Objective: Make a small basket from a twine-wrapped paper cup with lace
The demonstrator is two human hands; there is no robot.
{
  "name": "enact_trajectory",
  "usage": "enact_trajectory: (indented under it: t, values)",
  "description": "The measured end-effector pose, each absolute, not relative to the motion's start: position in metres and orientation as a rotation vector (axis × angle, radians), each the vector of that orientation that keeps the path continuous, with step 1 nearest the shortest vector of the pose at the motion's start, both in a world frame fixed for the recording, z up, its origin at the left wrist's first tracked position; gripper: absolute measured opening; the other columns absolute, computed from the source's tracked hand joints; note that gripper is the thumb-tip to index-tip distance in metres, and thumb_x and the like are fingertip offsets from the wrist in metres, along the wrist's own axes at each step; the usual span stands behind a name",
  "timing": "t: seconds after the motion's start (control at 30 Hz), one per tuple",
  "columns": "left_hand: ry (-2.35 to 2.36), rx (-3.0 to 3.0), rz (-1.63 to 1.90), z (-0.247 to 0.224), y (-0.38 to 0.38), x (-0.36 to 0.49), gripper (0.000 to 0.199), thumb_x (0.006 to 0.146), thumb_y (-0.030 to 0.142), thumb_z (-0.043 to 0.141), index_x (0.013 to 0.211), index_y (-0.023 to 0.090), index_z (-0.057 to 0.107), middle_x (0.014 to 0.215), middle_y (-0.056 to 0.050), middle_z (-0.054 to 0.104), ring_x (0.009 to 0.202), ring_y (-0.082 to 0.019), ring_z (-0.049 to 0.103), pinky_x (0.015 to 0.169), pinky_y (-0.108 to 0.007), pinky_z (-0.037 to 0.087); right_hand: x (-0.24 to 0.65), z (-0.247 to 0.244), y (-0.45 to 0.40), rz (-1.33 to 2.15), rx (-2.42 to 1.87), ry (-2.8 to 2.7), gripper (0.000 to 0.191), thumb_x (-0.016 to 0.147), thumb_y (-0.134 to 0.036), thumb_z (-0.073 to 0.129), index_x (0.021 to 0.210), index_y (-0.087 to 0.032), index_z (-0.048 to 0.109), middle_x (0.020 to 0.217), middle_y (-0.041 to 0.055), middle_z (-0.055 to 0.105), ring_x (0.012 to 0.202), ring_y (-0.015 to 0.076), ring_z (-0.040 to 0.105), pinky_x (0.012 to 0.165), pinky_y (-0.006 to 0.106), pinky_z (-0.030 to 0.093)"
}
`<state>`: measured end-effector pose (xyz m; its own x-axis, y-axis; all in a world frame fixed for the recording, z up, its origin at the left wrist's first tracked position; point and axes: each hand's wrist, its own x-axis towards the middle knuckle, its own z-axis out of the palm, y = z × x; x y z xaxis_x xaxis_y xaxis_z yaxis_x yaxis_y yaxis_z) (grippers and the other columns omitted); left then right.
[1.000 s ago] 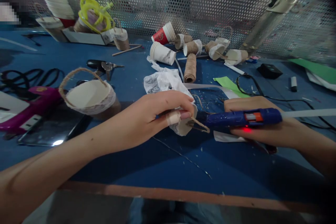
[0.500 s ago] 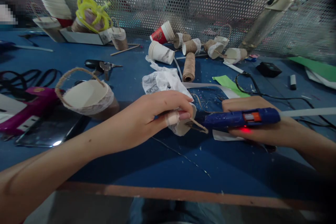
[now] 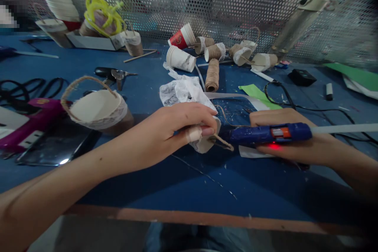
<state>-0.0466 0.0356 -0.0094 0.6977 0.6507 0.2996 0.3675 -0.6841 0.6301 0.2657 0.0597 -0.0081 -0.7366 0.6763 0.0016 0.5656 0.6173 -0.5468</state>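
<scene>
Small white paper cup (image 3: 203,144) with lace trim tilts between my hands above the blue tabletop (image 3: 189,187), pinched by my left hand's (image 3: 177,128) thumb and fingers. My right hand (image 3: 310,147) is closed around a blue plastic glue gun (image 3: 260,134), its nozzle near the cup's tan twine handle (image 3: 226,143).

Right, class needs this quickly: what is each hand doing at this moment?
Left hand: closed on a small cup with a twine handle.
Right hand: closed around a blue glue gun.
</scene>
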Motion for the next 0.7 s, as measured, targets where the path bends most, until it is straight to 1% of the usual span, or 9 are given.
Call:
enact_trajectory:
  t: [0.17,0.27,0.37,0.53,0.7]
  values:
    - [0.787,2.365,0.689,-0.0099,0.0356,-0.0477,0.015,0.107,0.024,0.050,0.103,0.022,0.064,0.131,-0.006,0.069,0.123,-0.021,0.064,0.096,-0.030,0.052,0.2645,-0.0079,0.0592,0.731,-0.961,-2.659,0.038,0.096,-0.044,0.062,0.070,-0.021,0.046,0.067,-0.0042,0.050,0.059,0.0125,0.044,0.055,0.028,0.032]
    - [0.793,2.346,0.685,-0.0099,0.0357,-0.0480,0.014,0.106,0.024,0.051,0.104,0.023,0.064,0.132,-0.006,0.068,0.123,-0.022,0.064,0.097,-0.031,0.052,0.2635,-0.0057,0.0583,0.732,-0.966,-2.650,0.039,0.096,-0.043,0.062,0.069,-0.021,0.045,0.066,-0.0037,0.049,0.058,0.0129,0.042,0.054,0.029,0.030]
    - [0.790,2.337,0.686,-0.0094,0.0360,-0.0475,0.013,0.106,0.024,0.052,0.104,0.023,0.065,0.131,-0.006,0.069,0.122,-0.023,0.064,0.096,-0.032,0.052,0.2632,-0.0053,0.0583,0.757,-0.965,-2.651,0.038,0.095,-0.042,0.062,0.069,-0.021,0.045,0.066,-0.0038,0.049,0.057,0.0129,0.042,0.055,0.029,0.030]
    - [0.782,2.354,0.696,-0.0089,0.0368,-0.0461,0.014,0.106,0.022,0.050,0.103,0.023,0.064,0.131,-0.006,0.070,0.122,-0.021,0.064,0.096,-0.029,0.052,0.2631,-0.0094,0.0590,0.776,-0.947,-2.642,0.036,0.095,-0.040,0.064,0.070,-0.021,0.047,0.067,-0.0044,0.051,0.059,0.0121,0.046,0.055,0.028,0.031]
    - [0.769,2.357,0.698,-0.0081,0.0365,-0.0459,0.014,0.106,0.022,0.050,0.102,0.023,0.064,0.132,-0.005,0.069,0.121,-0.020,0.065,0.096,-0.029,0.051,0.2627,-0.0082,0.0590,0.777,-0.943,-2.652,0.038,0.095,-0.043,0.065,0.071,-0.021,0.047,0.068,-0.0037,0.052,0.059,0.0122,0.045,0.056,0.028,0.031]
